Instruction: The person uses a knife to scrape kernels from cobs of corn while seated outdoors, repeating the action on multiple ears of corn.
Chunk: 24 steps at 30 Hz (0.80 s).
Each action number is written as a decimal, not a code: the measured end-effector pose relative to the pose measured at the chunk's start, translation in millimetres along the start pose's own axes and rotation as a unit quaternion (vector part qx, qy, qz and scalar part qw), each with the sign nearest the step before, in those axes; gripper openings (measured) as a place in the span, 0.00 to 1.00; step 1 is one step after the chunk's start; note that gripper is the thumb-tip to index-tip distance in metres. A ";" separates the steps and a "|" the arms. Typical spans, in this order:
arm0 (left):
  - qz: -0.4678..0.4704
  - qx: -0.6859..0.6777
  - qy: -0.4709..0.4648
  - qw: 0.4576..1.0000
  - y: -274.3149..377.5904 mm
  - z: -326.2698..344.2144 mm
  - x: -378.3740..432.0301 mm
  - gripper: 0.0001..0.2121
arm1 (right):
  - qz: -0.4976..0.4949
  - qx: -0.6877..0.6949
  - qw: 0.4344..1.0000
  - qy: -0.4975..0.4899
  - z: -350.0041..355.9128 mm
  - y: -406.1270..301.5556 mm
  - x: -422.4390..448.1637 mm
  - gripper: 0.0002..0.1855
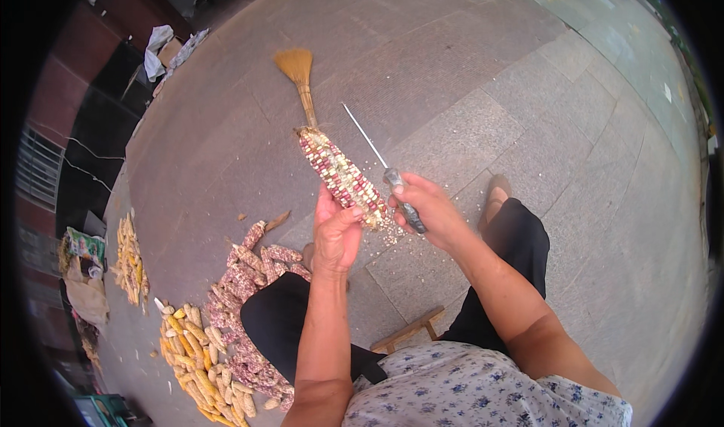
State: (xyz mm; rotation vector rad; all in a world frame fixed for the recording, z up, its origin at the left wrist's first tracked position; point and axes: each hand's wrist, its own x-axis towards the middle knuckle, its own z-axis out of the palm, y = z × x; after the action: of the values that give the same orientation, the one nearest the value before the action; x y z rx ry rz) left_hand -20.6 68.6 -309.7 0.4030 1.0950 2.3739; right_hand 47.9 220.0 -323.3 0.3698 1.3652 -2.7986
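My left hand (337, 232) grips the lower end of a corn cob (341, 169) with mixed dark red and pale yellow kernels. A bare strip without kernels runs along part of its length. In my right hand (427, 203) is a screwdriver (366, 138), its thin metal shaft pointing up and away to the left, its grey handle apparently wrapped. The shaft is apart from the cob. Loose kernels (393, 234) lie scattered on the paving below my hands.
A straw broom (302, 79) lies beyond the cob. Red-speckled cobs (243, 291) are heaped by my left leg, with yellow cobs (198, 359) beside them and another cob pile (130, 263) farther left. A wooden stool (410, 332) is under me. Bags (85, 283) stand along the wall.
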 end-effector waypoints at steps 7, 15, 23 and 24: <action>0.015 0.033 0.010 0.999 0.0 15.0 -4.1 0.33 | -0.017 -0.022 0.999 -0.029 0.0 -3.6 -0.6 0.18; 0.006 0.214 0.031 0.976 8.8 29.3 -4.9 0.37 | -0.013 -0.037 0.998 -0.045 3.5 -5.6 -2.1 0.20; 0.182 0.679 0.101 0.704 57.3 37.7 -10.2 0.37 | -0.002 -0.023 0.999 -0.042 3.0 -2.5 4.2 0.21; 0.204 0.688 0.118 0.686 65.3 40.0 -11.4 0.36 | 0.001 -0.026 0.999 -0.039 3.1 -2.1 4.3 0.21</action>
State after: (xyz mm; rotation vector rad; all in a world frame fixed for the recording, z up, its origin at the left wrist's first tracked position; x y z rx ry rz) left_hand -13.2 51.0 -234.7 0.8745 3.0586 1.3601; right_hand 42.8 219.3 -320.8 0.2571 1.4163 -2.7387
